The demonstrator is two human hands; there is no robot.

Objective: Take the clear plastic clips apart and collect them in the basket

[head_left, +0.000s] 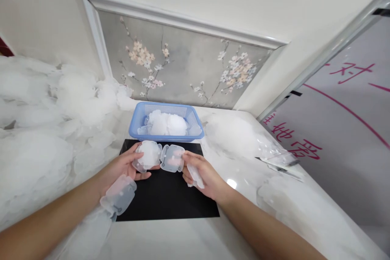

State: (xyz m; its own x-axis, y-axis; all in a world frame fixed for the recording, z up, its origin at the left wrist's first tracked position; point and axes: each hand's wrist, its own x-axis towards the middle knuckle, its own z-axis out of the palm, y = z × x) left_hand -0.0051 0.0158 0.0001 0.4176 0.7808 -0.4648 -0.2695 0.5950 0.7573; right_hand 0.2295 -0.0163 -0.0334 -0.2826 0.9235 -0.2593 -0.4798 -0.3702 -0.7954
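Note:
My left hand is closed around a small stack of thin, translucent white plastic pieces with wavy edges. My right hand pinches the right edge of a similar squarish piece. The two meet edge to edge in the middle; whether they are joined I cannot tell. Another white piece is tucked in the fingers of my right hand. Below my left wrist hangs or lies a further translucent piece. Under both hands is a flat black mat.
Behind the mat stands a blue plastic basket with white pieces inside. A large heap of white pieces covers the left side. To the right lies a clear bag of white material, beside a whiteboard with red writing. A framed flower panel is behind.

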